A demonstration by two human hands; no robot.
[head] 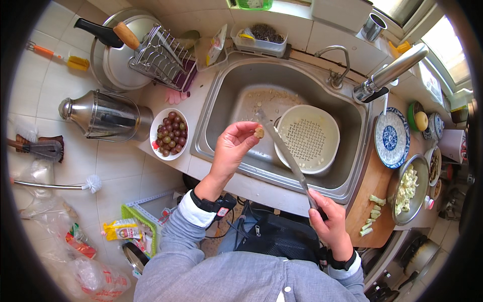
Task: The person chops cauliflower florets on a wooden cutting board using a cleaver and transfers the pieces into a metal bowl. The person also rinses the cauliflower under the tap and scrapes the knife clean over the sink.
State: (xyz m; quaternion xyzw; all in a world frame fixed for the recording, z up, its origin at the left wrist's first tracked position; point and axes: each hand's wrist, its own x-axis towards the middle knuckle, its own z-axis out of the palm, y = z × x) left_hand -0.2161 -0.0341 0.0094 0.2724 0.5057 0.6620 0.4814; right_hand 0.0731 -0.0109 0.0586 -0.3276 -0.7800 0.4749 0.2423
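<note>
Between the thumb and fingers of my left hand (234, 145) is a small knobbly brown piece of food (259, 133), perhaps ginger. My right hand (331, 221) grips a long-bladed knife (285, 151) by its dark handle. The blade slants up and to the left, its tip close to the brown piece; I cannot tell whether they touch. Below both hands lies a stainless steel sink (212, 124), with pale peelings (264, 99) scattered over its floor. A white perforated basin (337, 130) stands inside it, partly crossed by the blade, with a few white bits at its edge.
Left of the sink are a bowl of grapes (170, 137), a metal kettle (109, 116) and a wire rack (160, 56). To the right, a cutting board (364, 188) carries cut stalks, a blue-patterned plate (391, 137) and a steel bowl of cauliflower (420, 196). Faucets (392, 71) rise behind.
</note>
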